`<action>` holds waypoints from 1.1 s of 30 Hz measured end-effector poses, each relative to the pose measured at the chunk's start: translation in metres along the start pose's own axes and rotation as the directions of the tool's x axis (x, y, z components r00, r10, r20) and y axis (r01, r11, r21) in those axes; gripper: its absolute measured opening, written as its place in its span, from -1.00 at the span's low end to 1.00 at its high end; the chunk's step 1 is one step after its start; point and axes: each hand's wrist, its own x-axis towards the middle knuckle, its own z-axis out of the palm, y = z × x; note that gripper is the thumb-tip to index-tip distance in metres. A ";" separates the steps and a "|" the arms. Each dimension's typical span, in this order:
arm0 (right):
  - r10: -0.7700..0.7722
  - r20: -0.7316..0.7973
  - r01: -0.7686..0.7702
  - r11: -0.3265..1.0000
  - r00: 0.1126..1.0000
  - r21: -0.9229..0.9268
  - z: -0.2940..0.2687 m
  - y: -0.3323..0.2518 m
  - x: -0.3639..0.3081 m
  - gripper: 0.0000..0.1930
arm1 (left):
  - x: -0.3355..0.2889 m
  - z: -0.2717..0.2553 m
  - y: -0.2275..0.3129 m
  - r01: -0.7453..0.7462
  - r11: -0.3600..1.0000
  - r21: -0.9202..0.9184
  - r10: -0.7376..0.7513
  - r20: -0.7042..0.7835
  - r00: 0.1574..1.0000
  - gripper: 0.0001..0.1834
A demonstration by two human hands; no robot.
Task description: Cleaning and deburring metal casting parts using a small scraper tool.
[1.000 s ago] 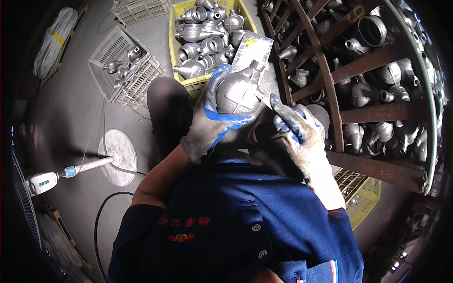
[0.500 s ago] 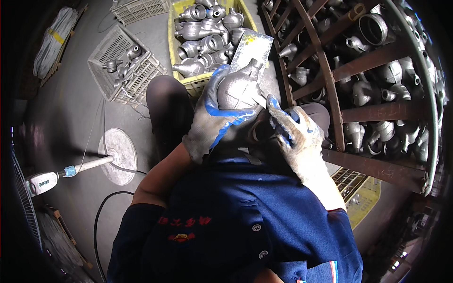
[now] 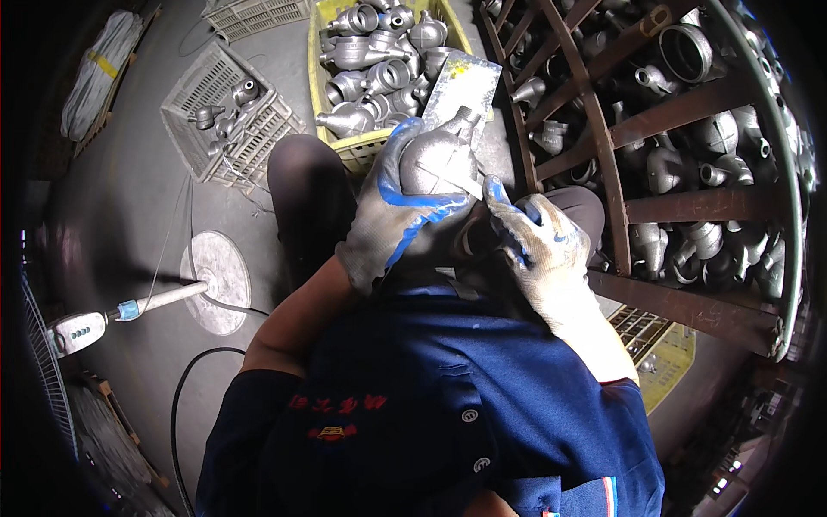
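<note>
My left hand (image 3: 392,202), in a grey glove with blue coating, is wrapped round the side and underside of a rounded silver-grey metal casting (image 3: 435,164). Its threaded neck points up and away, and raised lines cross its face. On the right, my gloved right hand (image 3: 543,241) is closed, with its fingers curled. From its fingertips a narrow flat metal tool (image 3: 471,188) reaches to the lower right side of the casting; its kind is unclear, and most of it is hidden in the hand. Both hands are above my lap.
A yellow crate (image 3: 379,146) of similar castings stands ahead, with a speckled flat board (image 3: 461,86) at its right edge. Left of it is a grey crate (image 3: 194,159) holding a few castings. A brown metal rack (image 3: 603,155) full of castings borders the right. A fan stand (image 3: 228,284) is left.
The flat tool and my right fingertips have shifted slightly along the casting's lower right side. My left hand keeps its hold on the casting.
</note>
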 end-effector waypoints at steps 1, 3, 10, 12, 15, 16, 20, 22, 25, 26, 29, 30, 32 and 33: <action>0.014 0.029 -0.014 1.000 0.999 0.002 -0.002 -0.001 0.000 -0.61 | 0.000 0.001 0.001 -0.025 1.000 0.015 0.025 0.014 1.000 -0.17; 0.033 0.067 -0.037 0.998 0.997 0.057 -0.006 0.000 0.003 -0.64 | 0.001 0.000 -0.003 -0.008 1.000 -0.008 0.008 -0.003 1.000 -0.07; 0.091 0.133 -0.140 0.891 0.987 0.432 -0.012 0.021 0.019 -0.75 | 0.003 -0.004 -0.007 -0.085 0.989 0.120 0.084 0.013 0.996 0.04; 0.269 0.518 -0.551 0.645 0.812 0.529 -0.021 0.019 0.026 -0.77 | 0.003 -0.007 -0.008 -0.103 0.975 0.197 0.104 0.007 0.995 0.04; 0.302 0.391 -0.491 0.616 0.869 0.616 -0.012 0.027 0.019 -0.76 | 0.004 -0.008 -0.013 -0.121 0.965 0.232 0.122 0.010 0.992 0.04; 0.291 0.299 -0.417 0.650 0.909 0.635 -0.009 0.029 0.018 -0.76 | 0.004 -0.008 -0.014 -0.116 0.973 0.199 0.118 0.006 0.993 0.04; 0.097 0.063 -0.115 0.902 0.993 0.415 -0.011 0.021 0.015 -0.73 | 0.003 -0.005 -0.010 -0.138 0.969 0.205 0.138 0.012 0.990 0.04; 0.118 0.115 -0.147 0.945 0.986 0.291 -0.021 0.014 0.015 -0.67 | 0.003 -0.003 -0.004 -0.002 0.998 -0.063 0.001 -0.018 1.000 0.04; 0.020 0.059 -0.026 0.994 0.998 0.110 -0.022 0.011 0.015 -0.58 | 0.005 0.000 -0.004 -0.042 0.998 -0.054 0.043 0.000 0.999 0.05; 0.025 0.050 -0.030 0.995 0.998 0.095 -0.021 0.010 0.014 -0.56 | 0.005 0.002 -0.002 -0.043 0.998 -0.054 0.043 -0.001 0.999 0.05; -0.005 0.035 0.003 0.999 0.999 0.052 -0.016 0.007 0.012 -0.53 | 0.006 0.003 0.000 -0.018 0.996 -0.092 0.017 -0.013 1.000 0.04; -0.041 0.030 0.040 0.999 0.999 0.022 -0.015 0.006 0.012 -0.53 | 0.007 -0.002 -0.006 -0.036 0.998 -0.048 0.035 -0.013 0.999 0.04; -0.017 0.020 0.017 0.999 1.000 0.031 -0.015 0.010 0.010 -0.59 | 0.009 -0.004 -0.009 -0.053 0.999 -0.006 0.053 0.003 0.999 0.03; 0.005 0.083 -0.024 0.973 0.997 0.229 -0.011 0.019 0.010 -0.62 | 0.008 -0.004 -0.010 -0.058 0.996 0.063 0.057 0.009 0.998 0.03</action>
